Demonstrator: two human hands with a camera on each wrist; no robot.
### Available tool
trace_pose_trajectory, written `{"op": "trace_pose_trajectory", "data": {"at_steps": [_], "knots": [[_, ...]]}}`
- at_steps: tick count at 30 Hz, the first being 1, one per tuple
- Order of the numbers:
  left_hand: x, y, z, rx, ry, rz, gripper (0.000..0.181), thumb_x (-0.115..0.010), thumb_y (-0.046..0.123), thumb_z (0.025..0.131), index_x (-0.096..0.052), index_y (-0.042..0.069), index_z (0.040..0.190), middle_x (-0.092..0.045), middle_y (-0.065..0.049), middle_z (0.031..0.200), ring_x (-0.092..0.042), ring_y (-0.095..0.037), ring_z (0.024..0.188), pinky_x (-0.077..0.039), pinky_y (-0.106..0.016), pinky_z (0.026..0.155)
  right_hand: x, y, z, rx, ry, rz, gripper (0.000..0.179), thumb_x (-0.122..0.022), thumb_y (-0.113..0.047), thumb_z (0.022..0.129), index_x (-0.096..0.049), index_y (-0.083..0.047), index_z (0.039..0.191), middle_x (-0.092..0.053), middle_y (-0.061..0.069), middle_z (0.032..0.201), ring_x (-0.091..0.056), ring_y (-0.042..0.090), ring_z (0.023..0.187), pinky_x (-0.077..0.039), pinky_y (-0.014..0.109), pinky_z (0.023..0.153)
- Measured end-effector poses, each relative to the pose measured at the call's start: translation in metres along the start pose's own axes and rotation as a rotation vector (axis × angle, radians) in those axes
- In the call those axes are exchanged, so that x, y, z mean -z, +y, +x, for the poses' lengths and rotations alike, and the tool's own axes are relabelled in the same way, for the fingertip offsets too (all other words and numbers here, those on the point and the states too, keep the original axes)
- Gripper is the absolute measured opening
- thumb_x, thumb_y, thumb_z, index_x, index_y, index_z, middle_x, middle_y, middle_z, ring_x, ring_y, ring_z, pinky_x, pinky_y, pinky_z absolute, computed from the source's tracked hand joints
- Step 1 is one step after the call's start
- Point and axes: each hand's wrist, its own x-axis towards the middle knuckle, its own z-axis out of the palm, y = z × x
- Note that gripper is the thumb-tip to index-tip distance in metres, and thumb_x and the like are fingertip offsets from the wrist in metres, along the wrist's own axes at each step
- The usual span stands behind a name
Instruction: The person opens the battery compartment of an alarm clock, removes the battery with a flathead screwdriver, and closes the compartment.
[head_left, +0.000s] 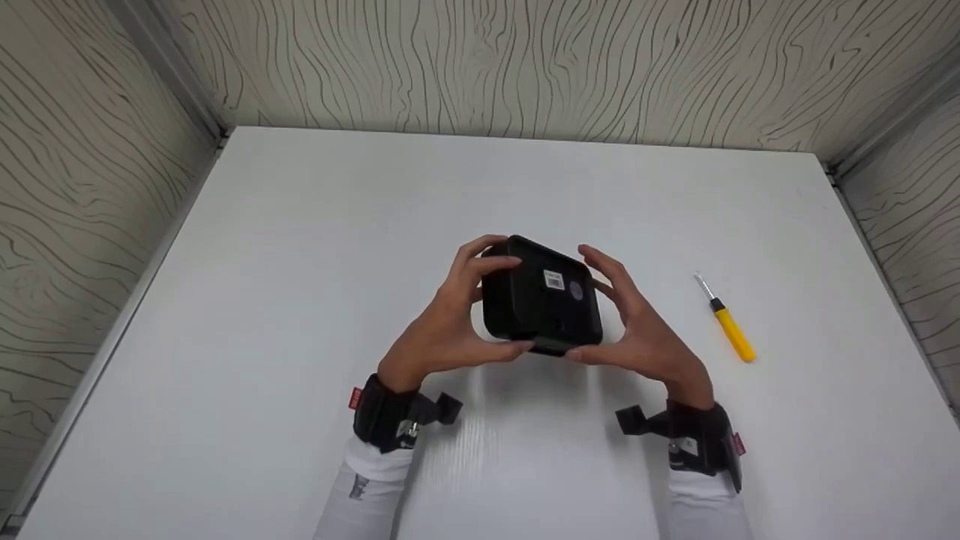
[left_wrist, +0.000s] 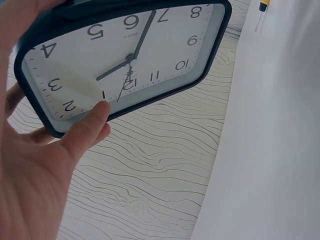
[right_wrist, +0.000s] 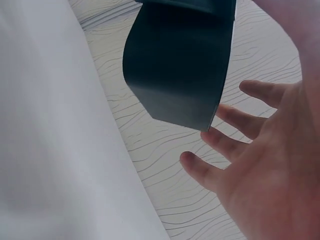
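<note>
A black rectangular clock is held up over the table, its back with a white label and a round sticker facing the head camera. The left wrist view shows its white dial with black numerals and hands. My left hand grips the left end, thumb along the lower edge and fingers over the top and side. At the right end is my right hand, its thumb at the lower edge. In the right wrist view its fingers are spread and fairly straight, some tips right at the clock's edge.
A screwdriver with a yellow handle lies on the white table to the right of my right hand. Pale panels with a wood-grain pattern stand behind the table and at both sides.
</note>
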Motion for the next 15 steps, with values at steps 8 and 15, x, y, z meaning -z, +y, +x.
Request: {"op": "trace_pose_trajectory", "data": {"at_steps": [8, 15], "knots": [[0.0017, -0.0002, -0.0013, 0.003, 0.018, 0.003, 0.083, -0.085, 0.019, 0.070, -0.040, 0.021, 0.139, -0.023, -0.003, 0.152, -0.045, -0.016, 0.130, -0.054, -0.033, 0.093, -0.0007, 0.0063, -0.0007, -0.038, -0.052, 0.006, 0.119, -0.086, -0.006, 0.068, -0.009, -0.019, 0.157, -0.015, 0.011, 0.163, -0.018, 0.020, 0.148, -0.028, 0.017, 0.114], [0.0022, 0.0004, -0.0005, 0.007, 0.020, -0.001, 0.084, -0.086, 0.019, 0.069, -0.039, 0.021, 0.139, -0.023, -0.003, 0.152, -0.044, -0.016, 0.130, -0.054, -0.034, 0.094, -0.0016, 0.0095, -0.0001, -0.048, -0.038, 0.022, 0.122, -0.087, -0.006, 0.067, -0.008, -0.021, 0.158, -0.015, 0.011, 0.163, -0.018, 0.022, 0.149, -0.028, 0.016, 0.113]]}}
